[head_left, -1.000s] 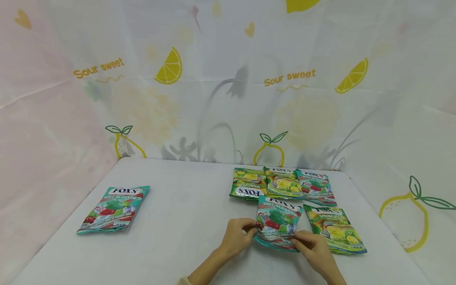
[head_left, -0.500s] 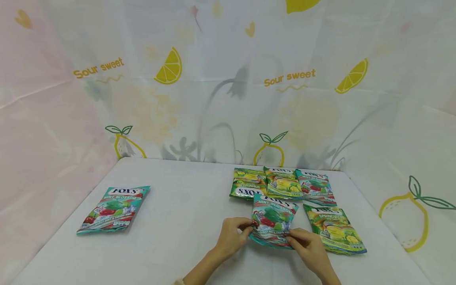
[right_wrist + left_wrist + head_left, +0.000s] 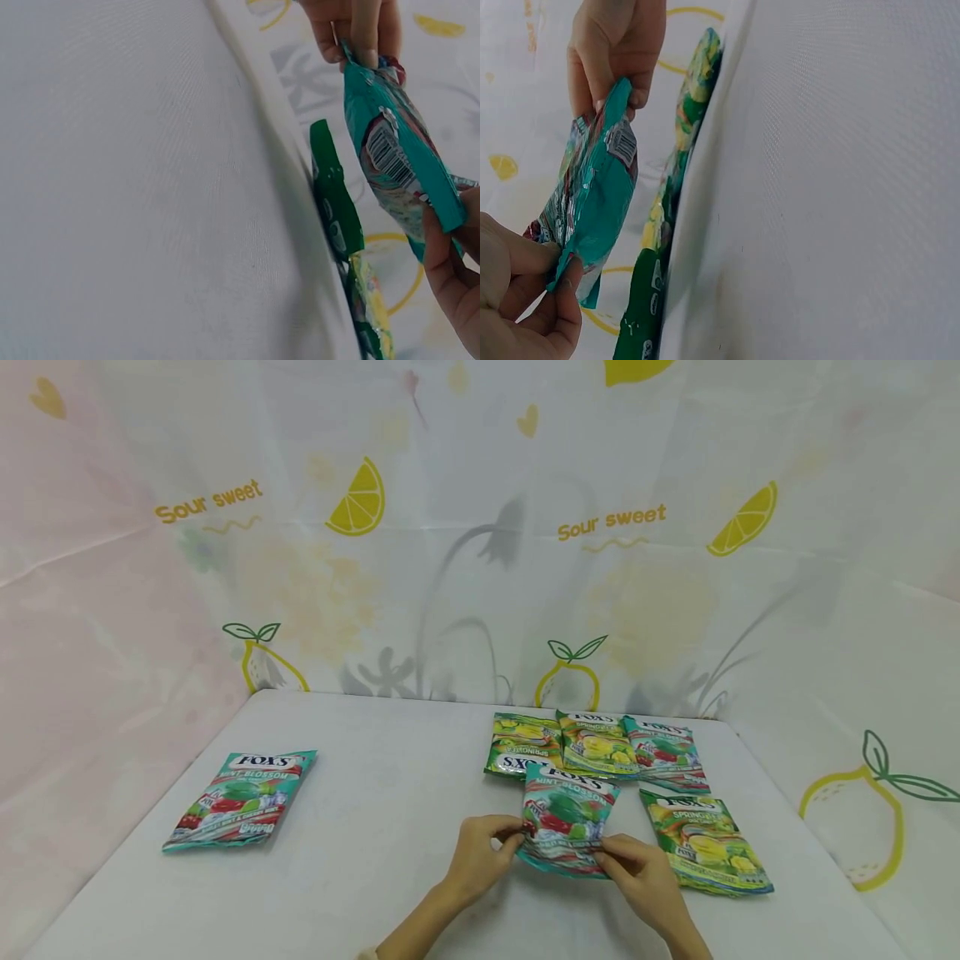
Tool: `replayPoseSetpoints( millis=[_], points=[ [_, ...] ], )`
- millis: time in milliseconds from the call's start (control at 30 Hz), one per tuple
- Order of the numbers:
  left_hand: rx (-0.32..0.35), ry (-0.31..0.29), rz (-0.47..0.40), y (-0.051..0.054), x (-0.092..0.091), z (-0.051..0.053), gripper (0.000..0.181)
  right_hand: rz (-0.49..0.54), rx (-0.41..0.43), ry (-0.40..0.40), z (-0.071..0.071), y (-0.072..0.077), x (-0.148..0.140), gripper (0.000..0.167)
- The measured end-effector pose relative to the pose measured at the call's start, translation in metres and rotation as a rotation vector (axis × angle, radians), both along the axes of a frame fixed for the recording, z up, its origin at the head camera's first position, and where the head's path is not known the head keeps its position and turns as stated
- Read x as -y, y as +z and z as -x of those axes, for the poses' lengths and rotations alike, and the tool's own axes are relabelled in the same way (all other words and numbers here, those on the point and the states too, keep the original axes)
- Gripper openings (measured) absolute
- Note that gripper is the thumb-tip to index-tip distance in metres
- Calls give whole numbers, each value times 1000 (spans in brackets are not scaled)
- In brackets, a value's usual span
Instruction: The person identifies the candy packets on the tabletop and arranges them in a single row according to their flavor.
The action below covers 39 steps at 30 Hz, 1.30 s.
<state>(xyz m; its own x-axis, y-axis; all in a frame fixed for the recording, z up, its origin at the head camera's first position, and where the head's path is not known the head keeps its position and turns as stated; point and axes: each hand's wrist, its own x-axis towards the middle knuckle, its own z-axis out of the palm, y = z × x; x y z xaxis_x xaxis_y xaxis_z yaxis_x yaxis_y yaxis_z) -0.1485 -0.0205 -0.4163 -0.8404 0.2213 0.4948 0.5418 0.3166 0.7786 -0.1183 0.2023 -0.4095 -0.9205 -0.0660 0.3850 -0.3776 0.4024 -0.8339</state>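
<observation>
A teal candy bag (image 3: 566,818) marked Mint Blossom is held between both hands, raised off the white table as the wrist views show. My left hand (image 3: 480,856) pinches its left edge between thumb and fingers. At the lower right edge, my right hand (image 3: 645,881) pinches it the same way. In the left wrist view the bag's teal back (image 3: 604,199) faces the table. A barcode (image 3: 390,157) on that back shows in the right wrist view. The bag's top overlaps the near edge of a green candy bag (image 3: 523,745) in the head view.
Behind lie a yellow-green bag (image 3: 597,747) and another teal bag (image 3: 665,756) in a row. A Spring Tea bag (image 3: 707,843) lies to the right. Far left is a teal bag (image 3: 238,802). Lemon-print cloth (image 3: 465,527) walls the table (image 3: 360,827) at back and sides.
Both hands have shifted a little to the left, carrying the teal candy bag with them. The bags lying on the table have stayed where they were.
</observation>
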Motion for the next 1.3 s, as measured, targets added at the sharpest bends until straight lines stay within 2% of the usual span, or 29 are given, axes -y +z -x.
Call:
replayPoseSetpoints(
  millis=[433,600,700,1100,1200,1300],
  points=[
    [-21,29,12,-2,10,-1,15,30,10,-3,2,1,12,17],
    [-24,38,15,-1,13,-2,16,51,-10,33,3,-1,14,17],
    [-3,41,21,0,15,-2,15,51,-14,58,3,-1,15,17],
    [-26,62,7,-1,20,-4,16,29,60,-5,5,4,24,19],
    [-29,72,4,-2,22,-4,16,31,65,15,6,4,25,18],
    [-39,84,2,-3,24,-5,16,20,42,68,7,4,25,17]
  ],
)
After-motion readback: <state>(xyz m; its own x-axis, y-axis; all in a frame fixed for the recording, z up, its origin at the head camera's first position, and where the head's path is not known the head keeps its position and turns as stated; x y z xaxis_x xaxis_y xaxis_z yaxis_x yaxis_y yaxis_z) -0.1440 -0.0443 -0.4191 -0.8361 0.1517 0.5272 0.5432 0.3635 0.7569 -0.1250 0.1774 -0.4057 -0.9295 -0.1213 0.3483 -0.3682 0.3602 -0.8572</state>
